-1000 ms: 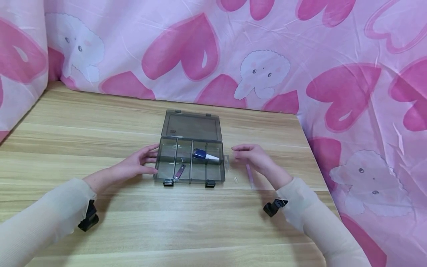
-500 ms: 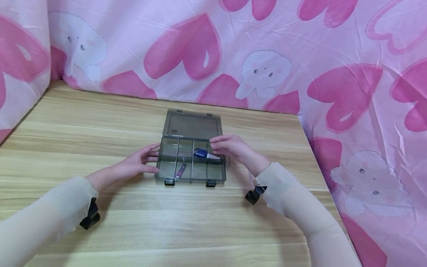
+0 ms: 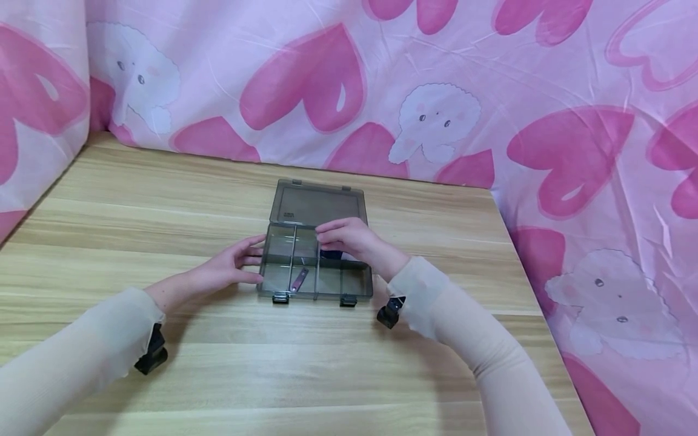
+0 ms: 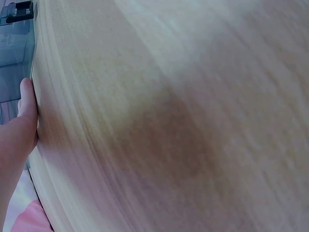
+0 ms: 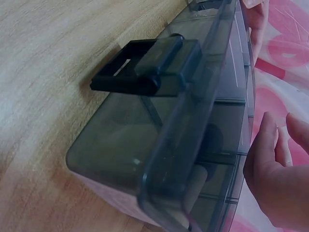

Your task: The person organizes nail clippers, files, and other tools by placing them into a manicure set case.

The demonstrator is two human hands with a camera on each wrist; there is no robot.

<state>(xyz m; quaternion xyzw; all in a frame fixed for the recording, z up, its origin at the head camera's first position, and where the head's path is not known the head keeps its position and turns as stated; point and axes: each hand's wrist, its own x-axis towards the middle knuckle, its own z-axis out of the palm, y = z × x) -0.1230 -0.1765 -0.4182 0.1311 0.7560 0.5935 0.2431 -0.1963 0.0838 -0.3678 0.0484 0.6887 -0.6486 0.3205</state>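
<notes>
Near the middle of the counter (image 3: 229, 357) sits a low box (image 3: 357, 280) of smoky grey, see-through plastic, its lid (image 3: 319, 203) folded back on the far side, away from the person. Thin upright dividers split the inside into compartments, with a cross wall separating a front row from a rear row. Two black latches (image 3: 280, 298) stick out from the front wall, and a small mark shows near the lid's left corner. In the front row, second compartment from the left, a slim purplish piece (image 3: 299, 280) lies at a slant. In the right half of the rear row is a dark blue item (image 3: 330, 255) with a white end, mostly covered by the hand above it.

The hands are both bare and unclenched. The left hand (image 3: 231, 266) rests against the box's left side with fingers spread. The right hand (image 3: 351, 241) reaches over the rear row above the blue item, its thumb and fingers apart in the right wrist view, with no object visible between them.

The counter is pale wood with long streaks of grain. Behind it and along both sides hangs a pink cloth (image 3: 436, 60) printed with large darker hearts and white, fluffy cartoon animals, creased at the right. Pale sleeves (image 3: 452, 321) cover the arms, and a black device (image 3: 390, 312) shows at each wrist.
</notes>
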